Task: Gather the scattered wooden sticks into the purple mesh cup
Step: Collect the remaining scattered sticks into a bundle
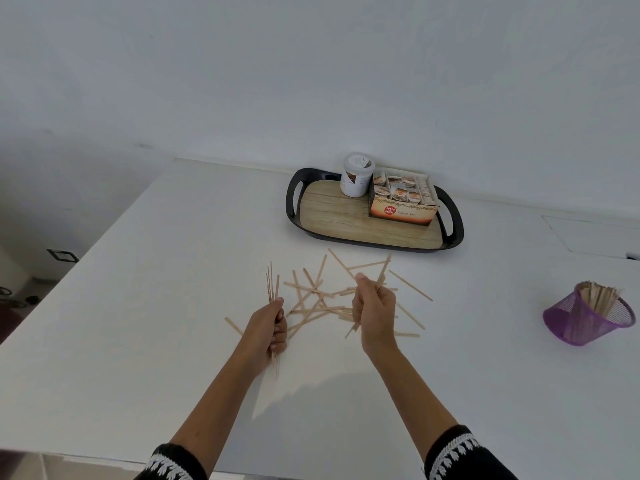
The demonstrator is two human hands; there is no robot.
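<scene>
Gripping seen both sides: a stick bundle (pixel 272 284) is clenched in left hand (pixel 268 327), a few sticks (pixel 382 271) in right hand (pixel 375 315); scattered sticks (pixel 311 299) between, purple mesh cup (pixel 588 315) well right.

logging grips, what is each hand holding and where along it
Left hand grips a bundle of sticks near their lower part; right hand holds a few sticks around mid-length.

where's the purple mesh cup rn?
In the head view, the purple mesh cup stands at the far right on the white table, already holding wooden sticks, right of the scattered pile and apart from both hands.
</scene>
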